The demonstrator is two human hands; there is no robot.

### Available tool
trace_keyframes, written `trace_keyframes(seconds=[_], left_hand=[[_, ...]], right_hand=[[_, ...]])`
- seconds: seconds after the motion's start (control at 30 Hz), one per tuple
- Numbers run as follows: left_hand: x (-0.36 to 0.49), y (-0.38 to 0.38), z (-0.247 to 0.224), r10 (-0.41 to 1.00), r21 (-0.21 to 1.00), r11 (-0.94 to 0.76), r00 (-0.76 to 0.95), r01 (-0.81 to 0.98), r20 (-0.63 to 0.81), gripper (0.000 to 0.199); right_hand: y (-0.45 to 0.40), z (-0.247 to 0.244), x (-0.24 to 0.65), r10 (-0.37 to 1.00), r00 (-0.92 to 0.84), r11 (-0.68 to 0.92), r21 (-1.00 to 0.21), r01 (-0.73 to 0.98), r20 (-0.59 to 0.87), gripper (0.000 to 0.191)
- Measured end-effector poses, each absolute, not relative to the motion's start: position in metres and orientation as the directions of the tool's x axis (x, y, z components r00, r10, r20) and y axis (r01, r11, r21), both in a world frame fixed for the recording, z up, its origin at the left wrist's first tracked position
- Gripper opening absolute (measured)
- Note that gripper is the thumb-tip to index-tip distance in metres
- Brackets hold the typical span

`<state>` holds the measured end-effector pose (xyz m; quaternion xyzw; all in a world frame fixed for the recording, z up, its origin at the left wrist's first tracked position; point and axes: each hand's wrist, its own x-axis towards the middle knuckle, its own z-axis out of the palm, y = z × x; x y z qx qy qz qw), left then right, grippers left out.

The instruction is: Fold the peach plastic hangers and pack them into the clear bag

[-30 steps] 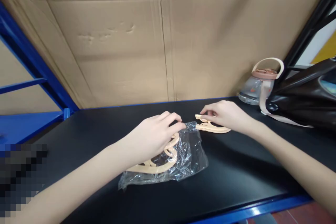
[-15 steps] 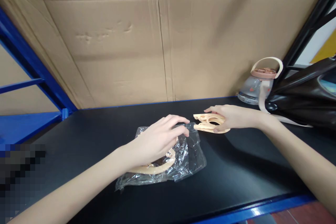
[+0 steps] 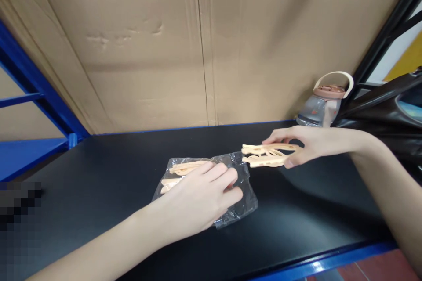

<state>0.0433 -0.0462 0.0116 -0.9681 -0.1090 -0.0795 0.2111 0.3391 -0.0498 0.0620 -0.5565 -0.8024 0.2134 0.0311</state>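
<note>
My right hand (image 3: pixel 305 142) grips a beige folding clothes hanger (image 3: pixel 263 160) at its right end. Its two slotted, openwork halves lie one above the other, with their narrow tips pointing left, just over the table. A clear plastic bag (image 3: pixel 242 208) lies flat on the table to the left of it, with more beige hanger pieces (image 3: pixel 187 167) inside. Over the bag rests my left hand (image 3: pixel 212 195), its fingers curled down onto the plastic. The thumb and most fingertips of that hand are hidden, and so is part of the bag's contents.
The black tabletop (image 3: pixel 99 210) has a blue metal edge (image 3: pixel 316 265) in front. Behind it rises a cardboard wall (image 3: pixel 148 74). A clear bottle (image 3: pixel 318 107) with a pink lid and handle stands at the back right, beside a shiny black bag (image 3: pixel 376 109). Blue frame bars (image 3: pixel 39 88) stand left.
My right hand has shifted right along the hanger, showing more of its openwork. My left hand has moved lower with its fingers more curled, uncovering hanger pieces at the bag's upper left.
</note>
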Motion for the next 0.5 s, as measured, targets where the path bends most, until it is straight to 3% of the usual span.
trace_keyframes(seconds=[0.17,0.3,0.5], left_hand=[[0.042,-0.048,0.019,0.237,-0.214,-0.935,0.946,0.284,0.223,0.007],[0.042,-0.049,0.021,0.250,-0.083,-0.959,0.945,0.272,0.212,0.011],[0.045,-0.053,0.019,0.252,-0.015,-0.966,0.953,0.258,0.169,0.008]], right_hand=[[-0.057,0.064,0.328,0.763,-0.585,0.419,-0.478,0.772,-0.275,0.065],[-0.058,0.055,0.315,0.771,-0.616,0.491,-0.464,0.738,-0.163,0.067],[-0.056,0.042,0.295,0.744,-0.660,0.548,-0.470,0.692,-0.104,0.057]])
